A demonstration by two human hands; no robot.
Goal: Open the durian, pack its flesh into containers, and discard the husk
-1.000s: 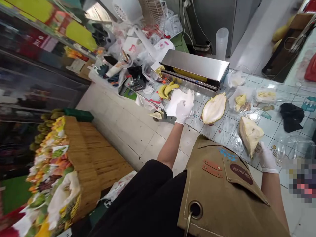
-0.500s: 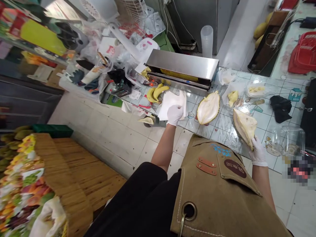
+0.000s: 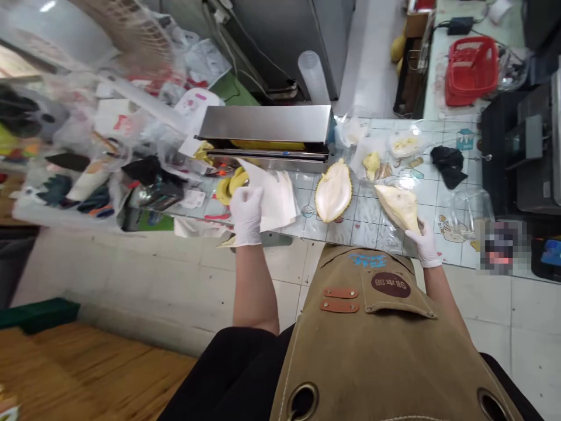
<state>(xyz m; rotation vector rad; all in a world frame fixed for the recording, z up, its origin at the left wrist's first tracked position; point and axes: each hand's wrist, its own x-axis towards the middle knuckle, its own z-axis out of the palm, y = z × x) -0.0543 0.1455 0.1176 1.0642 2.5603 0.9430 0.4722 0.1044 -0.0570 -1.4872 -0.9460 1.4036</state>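
My left hand (image 3: 246, 215), in a white glove, pinches the edge of a white paper sheet (image 3: 254, 178) and lifts it off the paper stack (image 3: 283, 202). Just behind that hand lie bananas (image 3: 230, 186), partly covered. My right hand (image 3: 424, 242), gloved too, is closed round the narrow lower end of a pale durian husk piece (image 3: 398, 206), held tilted at the counter's front. Between my hands an open durian husk half (image 3: 333, 192) rests with its hollow side up. Yellow durian flesh (image 3: 371, 166) lies on clear plastic behind the held piece.
A steel wrapping machine (image 3: 267, 131) stands along the counter's back. A clear tray of pale pieces (image 3: 407, 142), a black bag (image 3: 449, 166) and a clear plastic box (image 3: 471, 213) are at right. Bags and a fan (image 3: 74, 35) crowd the left.
My view has swung to the right. My left hand has peeled a sheet up from the paper stack and drawn it leftward. My right hand still holds the husk piece.
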